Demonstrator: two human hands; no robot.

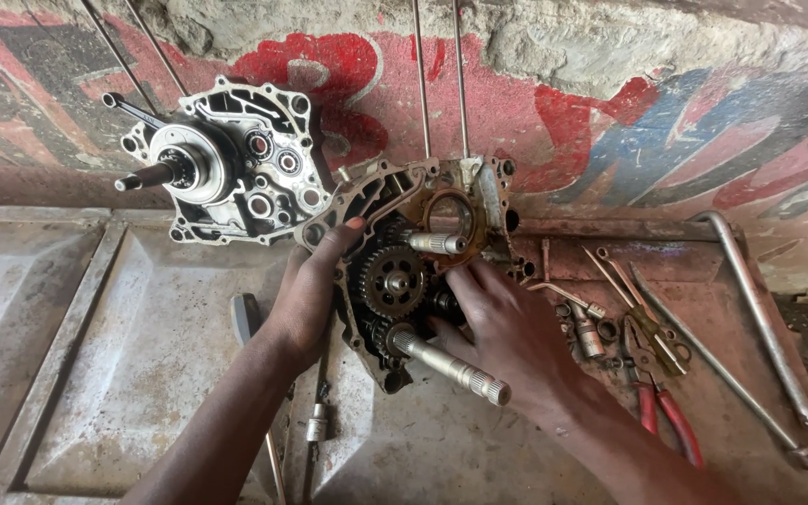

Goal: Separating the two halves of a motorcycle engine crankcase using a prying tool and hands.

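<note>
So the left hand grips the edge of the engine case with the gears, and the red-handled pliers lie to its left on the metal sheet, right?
Not quite. The head view shows the left hand on the edge of the engine case with the gears, but the red-handled pliers lie to its right, beyond the right hand.

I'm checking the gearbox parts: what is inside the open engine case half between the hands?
Inside the case half: a toothed gear and two splined shafts. The right hand covers parts beside them.

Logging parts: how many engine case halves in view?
2. One case half with crank leans on the wall, upper left. The geared case half lies centre, left hand on its edge, right hand by its shafts. More may lie out of view.
</note>
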